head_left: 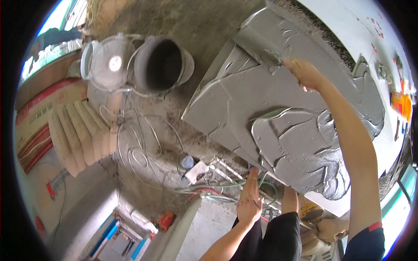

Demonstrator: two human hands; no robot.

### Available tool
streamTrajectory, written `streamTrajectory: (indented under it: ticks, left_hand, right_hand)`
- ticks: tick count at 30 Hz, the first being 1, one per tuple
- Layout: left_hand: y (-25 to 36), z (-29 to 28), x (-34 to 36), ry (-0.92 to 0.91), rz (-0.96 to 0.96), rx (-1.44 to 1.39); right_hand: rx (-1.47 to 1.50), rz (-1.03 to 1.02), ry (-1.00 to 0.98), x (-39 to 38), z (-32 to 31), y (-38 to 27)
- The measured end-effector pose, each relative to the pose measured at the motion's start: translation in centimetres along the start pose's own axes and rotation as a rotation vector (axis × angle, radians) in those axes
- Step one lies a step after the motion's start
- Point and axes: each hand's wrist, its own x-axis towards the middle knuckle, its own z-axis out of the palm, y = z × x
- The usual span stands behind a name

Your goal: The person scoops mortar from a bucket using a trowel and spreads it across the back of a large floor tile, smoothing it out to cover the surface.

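My right hand (305, 75) grips the handle of a mortar-coated trowel (265, 54), slightly blurred, its broad blade on the upper left part of a slab (217, 100) covered in wet grey mortar. A thicker, glossy patch of mortar (296, 152) with ridges lies on the slab's lower right. My left hand (250, 209) is low by my leg, below the slab's bottom edge, with curled fingers; whatever it may hold is too small to make out.
A white board (335, 17) lies under and behind the slab. A fan (109, 61), grey bucket (162, 65), stacked sacks (76, 135), tangled hoses and cables (143, 152), and a concrete block (209, 230) surround me. An orange package (400, 102) is at far right.
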Motion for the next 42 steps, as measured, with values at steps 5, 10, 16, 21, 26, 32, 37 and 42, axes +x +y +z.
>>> streamTrajectory:
  ticks: [5,10,16,21,26,32,37,42]
  left_hand:
    - [-0.7,-0.8,0.4,0.018,0.023,-0.008]
    - [-1.7,-0.9,0.5,0.14,0.081,-0.009]
    - [-1.9,-0.9,0.9,-0.082,0.004,-0.057]
    - [-2.4,0.3,0.9,-0.116,0.233,0.023]
    - [-4.3,2.5,0.4,-0.071,0.118,0.025]
    - [0.0,-0.2,-0.3,-0.085,0.048,0.13]
    - [1.3,1.5,-1.1,-0.094,0.058,0.236]
    - [1.7,3.1,-1.8,-0.012,0.1,0.368]
  right_hand:
    - [-0.311,-0.248,0.076,-4.4,9.5,2.5]
    - [-0.299,-0.021,-0.194,-8.3,17.8,-1.5]
    - [-0.09,-0.161,-0.268,-13.0,27.4,0.8]
    - [-0.019,0.06,-0.087,-16.1,31.7,-1.2]
    - [0.134,0.174,0.238,-18.2,31.2,0.0]
    - [0.175,0.238,0.597,-21.0,22.8,8.5]
    - [0.344,0.338,0.895,-25.1,14.9,17.4]
    - [0.438,0.513,1.107,-30.9,9.2,28.0]
